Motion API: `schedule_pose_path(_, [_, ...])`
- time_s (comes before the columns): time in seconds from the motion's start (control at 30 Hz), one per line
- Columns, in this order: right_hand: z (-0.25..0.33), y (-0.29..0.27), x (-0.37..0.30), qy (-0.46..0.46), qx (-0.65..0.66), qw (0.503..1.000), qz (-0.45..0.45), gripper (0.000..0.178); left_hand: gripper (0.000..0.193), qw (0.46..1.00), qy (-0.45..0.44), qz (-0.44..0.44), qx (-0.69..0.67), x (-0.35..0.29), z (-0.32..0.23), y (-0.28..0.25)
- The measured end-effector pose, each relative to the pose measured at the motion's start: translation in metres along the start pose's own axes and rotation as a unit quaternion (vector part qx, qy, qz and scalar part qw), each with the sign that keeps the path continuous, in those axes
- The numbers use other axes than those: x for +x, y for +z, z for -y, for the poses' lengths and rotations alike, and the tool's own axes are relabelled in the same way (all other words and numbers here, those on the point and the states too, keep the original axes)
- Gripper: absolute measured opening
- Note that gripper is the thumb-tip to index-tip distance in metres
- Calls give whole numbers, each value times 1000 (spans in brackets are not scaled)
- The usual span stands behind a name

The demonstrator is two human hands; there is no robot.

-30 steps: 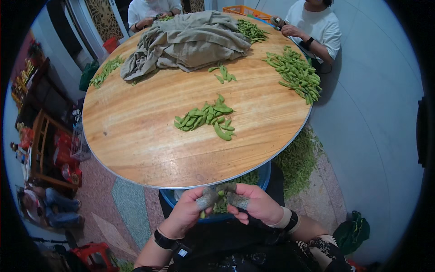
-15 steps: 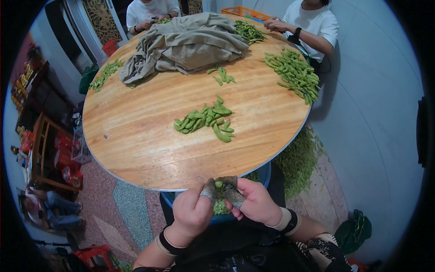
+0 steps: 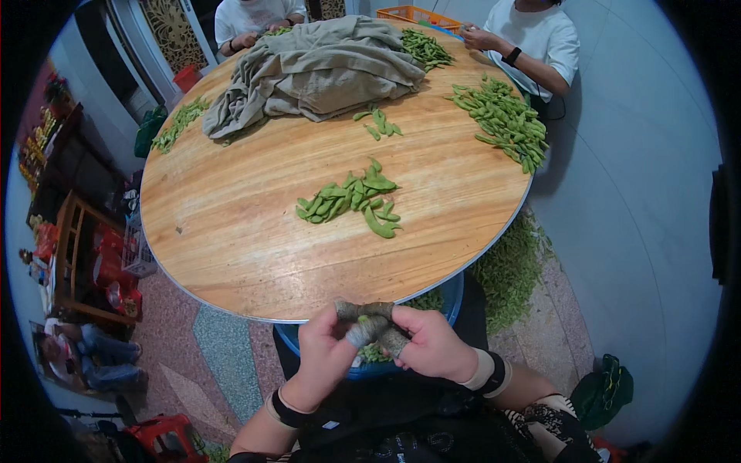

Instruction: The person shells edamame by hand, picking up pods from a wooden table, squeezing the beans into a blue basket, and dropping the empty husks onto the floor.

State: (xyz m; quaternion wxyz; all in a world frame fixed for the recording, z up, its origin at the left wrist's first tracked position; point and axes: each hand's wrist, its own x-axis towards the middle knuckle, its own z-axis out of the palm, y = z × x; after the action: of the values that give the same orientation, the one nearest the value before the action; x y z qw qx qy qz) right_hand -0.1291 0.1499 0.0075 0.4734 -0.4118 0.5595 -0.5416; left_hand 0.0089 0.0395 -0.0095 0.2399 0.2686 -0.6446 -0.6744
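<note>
My left hand [image 3: 323,356] and my right hand [image 3: 438,349] meet over a blue basin [image 3: 457,299] just below the table's near edge. Worn grey wraps cover the thumbs and forefingers. Both hands are closed, pinching a green soybean pod [image 3: 363,318]; only a small bit of it shows between the wrapped fingertips. Shelled green beans [image 3: 372,353] lie in the basin beneath. On the round wooden table [image 3: 255,266], a small pile of soybean pods [image 3: 347,194] sits ahead of my hands.
A grey-green cloth [image 3: 324,69] is heaped at the far side. More pods [image 3: 505,123] lie at the right rim. Two people in white shirts work across the table. Empty hulls [image 3: 509,278] are piled on the floor at right; a red stool [image 3: 166,438] stands lower left.
The wrapped fingertips have come closer together, and my left thumb now covers most of the pod that showed between them. The pods on the table stay put.
</note>
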Motion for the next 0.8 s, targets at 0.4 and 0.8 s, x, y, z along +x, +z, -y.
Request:
schedule_pose_path(0.4, [2, -7, 15, 151, 341, 927, 35, 33, 14, 995, -34, -24, -93, 8, 0, -7])
schedule_pose_path(0.8, [-1, -1, 25, 8, 54, 997, -46, 26, 17, 989, 93, -32, 114, 8, -1, -5])
